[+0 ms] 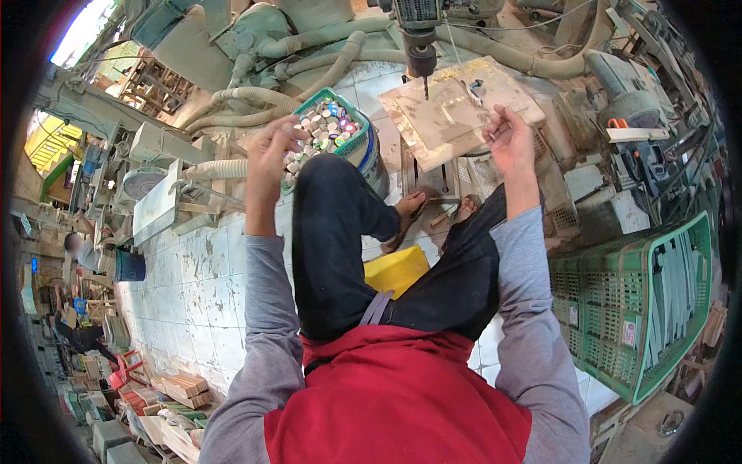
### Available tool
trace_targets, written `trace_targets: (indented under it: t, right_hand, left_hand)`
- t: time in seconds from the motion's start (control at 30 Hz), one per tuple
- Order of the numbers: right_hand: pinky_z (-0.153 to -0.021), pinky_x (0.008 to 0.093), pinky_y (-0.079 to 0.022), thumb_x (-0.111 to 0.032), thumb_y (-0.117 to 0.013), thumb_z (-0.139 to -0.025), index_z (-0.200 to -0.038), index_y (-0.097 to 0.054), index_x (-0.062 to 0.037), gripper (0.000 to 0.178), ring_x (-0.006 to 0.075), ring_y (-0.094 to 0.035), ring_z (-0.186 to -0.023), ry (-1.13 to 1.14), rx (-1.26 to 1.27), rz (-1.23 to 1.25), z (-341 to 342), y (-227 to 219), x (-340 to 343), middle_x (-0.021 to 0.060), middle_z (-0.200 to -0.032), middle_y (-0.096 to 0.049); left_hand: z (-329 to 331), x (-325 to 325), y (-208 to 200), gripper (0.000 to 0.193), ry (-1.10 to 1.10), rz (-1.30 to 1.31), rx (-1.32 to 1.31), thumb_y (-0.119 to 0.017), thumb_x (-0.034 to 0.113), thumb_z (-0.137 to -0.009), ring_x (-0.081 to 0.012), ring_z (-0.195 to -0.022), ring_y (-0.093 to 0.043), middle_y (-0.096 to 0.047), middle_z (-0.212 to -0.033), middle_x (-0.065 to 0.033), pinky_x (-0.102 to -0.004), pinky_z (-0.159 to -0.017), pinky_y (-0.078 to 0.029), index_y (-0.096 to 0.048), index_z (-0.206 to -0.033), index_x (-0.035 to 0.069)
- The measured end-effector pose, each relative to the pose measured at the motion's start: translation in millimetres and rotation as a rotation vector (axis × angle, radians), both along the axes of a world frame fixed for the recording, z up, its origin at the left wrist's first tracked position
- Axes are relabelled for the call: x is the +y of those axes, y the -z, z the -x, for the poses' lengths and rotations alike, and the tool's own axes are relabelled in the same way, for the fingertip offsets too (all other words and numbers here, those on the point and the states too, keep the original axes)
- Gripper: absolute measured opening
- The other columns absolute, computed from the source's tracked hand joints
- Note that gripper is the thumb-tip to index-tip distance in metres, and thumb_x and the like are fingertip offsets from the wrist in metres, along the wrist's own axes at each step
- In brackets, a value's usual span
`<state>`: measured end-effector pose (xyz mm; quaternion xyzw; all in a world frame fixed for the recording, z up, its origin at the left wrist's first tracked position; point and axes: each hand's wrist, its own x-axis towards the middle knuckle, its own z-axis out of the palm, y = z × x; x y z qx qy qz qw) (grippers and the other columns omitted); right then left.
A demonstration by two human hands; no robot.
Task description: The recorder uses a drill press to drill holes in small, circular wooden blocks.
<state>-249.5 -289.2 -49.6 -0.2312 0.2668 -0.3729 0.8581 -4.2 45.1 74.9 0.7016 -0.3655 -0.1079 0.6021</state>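
My left hand (272,151) hovers at the left edge of a green plastic basket (363,133), its bent fingers apart and slightly blurred. Small round pieces (321,131) fill the basket, some pale, others with coloured faces. On the right, my right hand (512,143) is raised beside a wooden board (495,77), with its palm partly up and fingers loosely curled and apart. I see nothing clearly held in either hand. Above the board, a drill press chuck (421,58) points its bit (426,89) downward. A small dark metal fitting (476,89) lies on the board.
The basket rests on a round bucket (375,166). A large green crate (603,309) stands at right. Ribbed hoses (332,73) run along the back. A yellow block (396,272) shows between my legs. People (83,247) are at far left.
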Motion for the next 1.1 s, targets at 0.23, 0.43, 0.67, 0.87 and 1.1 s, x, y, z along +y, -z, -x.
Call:
trace_targets:
  t: [0.23, 0.43, 0.67, 0.87, 1.1]
  right_hand:
    - [-0.065, 0.0283, -0.042, -0.022, -0.057, -0.092, -0.105, -0.064, -0.0037, 0.023, 0.013, -0.052, -0.067, 0.179, 0.103, 0.028, -1, 7, -30, 0.0019, -0.078, -0.061]
    - [-0.067, 0.0284, -0.043, -0.022, -0.058, -0.094, -0.102, -0.063, -0.0038, 0.021, 0.013, -0.053, -0.068, 0.112, 0.168, 0.031, 0, 10, -27, 0.001, -0.078, -0.06]
    - [-0.069, 0.0308, -0.043, -0.019, -0.058, -0.093, -0.103, -0.064, -0.0061, 0.017, 0.0135, -0.052, -0.068, 0.032, 0.047, -0.066, -5, 7, -33, -0.0012, -0.078, -0.059]
    - [-0.07, 0.0319, -0.042, -0.02, -0.059, -0.092, -0.102, -0.064, -0.0066, 0.017, 0.0138, -0.052, -0.067, 0.037, 0.072, -0.093, -15, 7, -31, -0.0009, -0.077, -0.058]
    - [-0.067, 0.0317, -0.043, -0.02, -0.06, -0.091, -0.098, -0.064, -0.0065, 0.016, 0.014, -0.053, -0.064, 0.098, 0.109, -0.052, -4, 13, -33, -0.0003, -0.074, -0.06]
  left_hand:
    - [-5, -53, 113, 0.026, -0.42, -0.053, 0.176, -0.057, 0.02, -0.094, -0.0072, -0.064, -0.055, -0.067, -0.073, -0.0028, -0.0232, -0.06, -0.043, -0.072, -0.096, -0.001]
    - [-39, -63, 135, 0.023, -0.656, 0.019, -0.195, -0.059, 0.014, -0.09, -0.0124, -0.067, -0.06, -0.07, -0.078, -0.0089, -0.0271, -0.062, -0.046, -0.071, -0.1, -0.005]
    - [-85, -61, 150, 0.028, -0.534, -0.422, -0.264, -0.063, 0.022, -0.086, -0.0253, -0.079, -0.07, -0.073, -0.09, -0.0159, -0.0343, -0.072, -0.053, -0.072, -0.105, 0.002]
    - [-77, -82, 174, 0.027, -0.296, -0.692, -0.462, -0.066, 0.029, -0.084, -0.0339, -0.092, -0.066, -0.069, -0.096, -0.0144, -0.0464, -0.078, -0.052, -0.071, -0.103, 0.009]
    - [-87, -97, 189, 0.03, -0.316, -0.795, -0.47, -0.072, 0.028, -0.079, -0.0378, -0.087, -0.066, -0.068, -0.084, -0.02, -0.0473, -0.076, -0.051, -0.071, -0.096, 0.003]
